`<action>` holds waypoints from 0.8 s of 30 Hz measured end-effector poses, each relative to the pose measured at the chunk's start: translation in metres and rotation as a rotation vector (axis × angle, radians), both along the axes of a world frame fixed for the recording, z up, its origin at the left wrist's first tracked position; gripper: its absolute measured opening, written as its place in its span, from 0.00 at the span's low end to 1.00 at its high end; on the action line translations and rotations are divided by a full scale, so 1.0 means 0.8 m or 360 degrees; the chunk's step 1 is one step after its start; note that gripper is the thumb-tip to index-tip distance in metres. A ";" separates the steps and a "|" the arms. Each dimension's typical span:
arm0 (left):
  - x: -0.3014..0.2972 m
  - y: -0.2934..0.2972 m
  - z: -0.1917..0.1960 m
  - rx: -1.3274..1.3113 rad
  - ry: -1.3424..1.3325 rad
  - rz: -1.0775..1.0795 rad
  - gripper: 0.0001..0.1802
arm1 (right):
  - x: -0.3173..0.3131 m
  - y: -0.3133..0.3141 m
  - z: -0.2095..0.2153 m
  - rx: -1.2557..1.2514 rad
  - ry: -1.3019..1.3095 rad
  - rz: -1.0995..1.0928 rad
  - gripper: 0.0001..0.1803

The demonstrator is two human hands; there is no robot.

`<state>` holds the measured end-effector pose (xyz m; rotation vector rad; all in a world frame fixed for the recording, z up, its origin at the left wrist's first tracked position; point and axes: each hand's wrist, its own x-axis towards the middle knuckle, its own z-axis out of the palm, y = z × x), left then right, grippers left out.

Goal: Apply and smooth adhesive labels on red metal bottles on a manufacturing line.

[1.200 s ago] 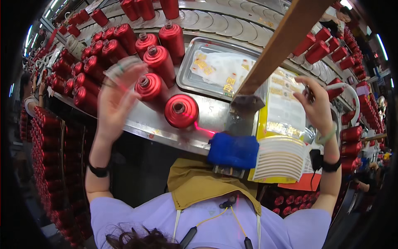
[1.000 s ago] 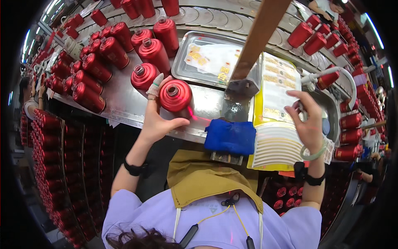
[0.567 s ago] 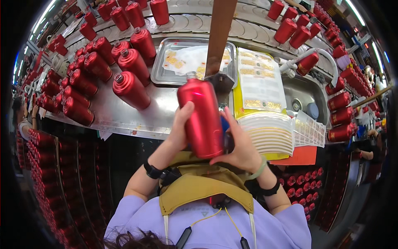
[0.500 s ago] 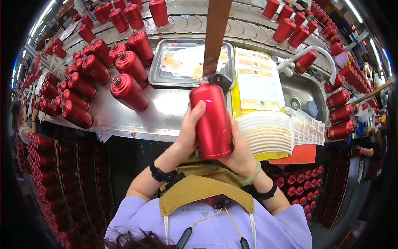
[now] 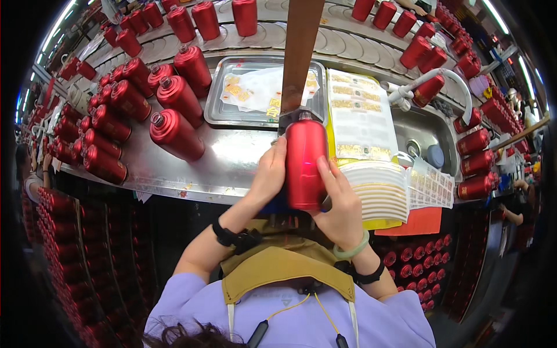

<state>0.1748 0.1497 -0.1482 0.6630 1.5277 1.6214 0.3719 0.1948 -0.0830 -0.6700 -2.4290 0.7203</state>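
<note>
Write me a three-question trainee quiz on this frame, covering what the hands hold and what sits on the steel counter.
1. True or false: both hands grip the same red bottle.
2. What lies in the metal tray behind the held bottle? A) loose small labels and a clear sheet B) bottle caps C) tools
3. Fill in: the stack of label sheets lies on the person's ____ side.

Key:
1. True: the left hand and right hand both clasp it upright.
2. A
3. right
</note>
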 end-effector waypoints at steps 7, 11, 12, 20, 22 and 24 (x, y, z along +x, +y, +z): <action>-0.113 0.027 -0.011 -0.0087 0.1730 0.0039 0.23 | -0.012 -0.016 -0.015 0.0031 0.0051 0.0023 0.57; -0.143 0.051 -0.013 -0.0081 0.1973 -0.0538 0.25 | -0.013 -0.014 -0.026 0.0005 0.0048 -0.0127 0.59; -0.145 0.053 -0.016 -0.0399 0.2005 -0.0669 0.26 | -0.011 -0.011 -0.026 -0.0019 0.0019 -0.0119 0.58; -0.171 0.039 -0.025 -0.0216 0.2481 -0.0564 0.09 | -0.017 -0.005 -0.033 -0.0207 0.0039 -0.0037 0.58; -0.168 0.038 -0.023 -0.0119 0.2365 -0.0422 0.09 | -0.016 -0.003 -0.032 -0.0221 0.0061 -0.0025 0.57; -0.166 0.036 -0.012 -0.0223 0.2223 -0.0390 0.06 | -0.014 -0.003 -0.029 -0.0398 0.0016 0.0002 0.58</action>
